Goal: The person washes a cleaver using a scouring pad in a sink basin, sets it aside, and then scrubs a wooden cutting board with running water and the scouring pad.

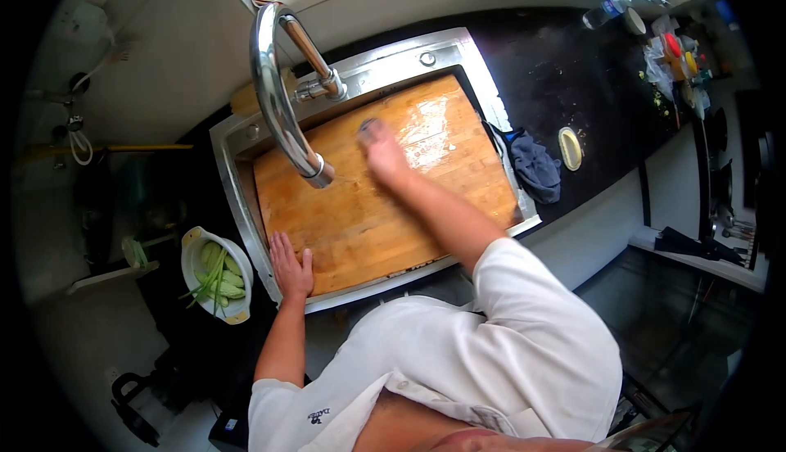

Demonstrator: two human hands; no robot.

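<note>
A large wooden cutting board (360,223) lies across the steel sink (233,198), its upper right part wet and shiny. My left hand (291,267) rests flat on the board's lower left edge with its fingers stretched out. Near the board's upper middle, my right hand (385,153) is closed and slightly blurred. Under its fingertips is a small grey scrubber (368,125), pressed to the wood; its exact kind is hard to make out. The chrome faucet (274,100) arches over the left part of the board, and no water is seen running.
A white bowl (189,243) of green vegetables stands left of the sink. To the right lie a dark grey cloth (536,167) and a pale oval brush (570,148) on the black counter (532,67). Farther back is a plastic bottle (607,11).
</note>
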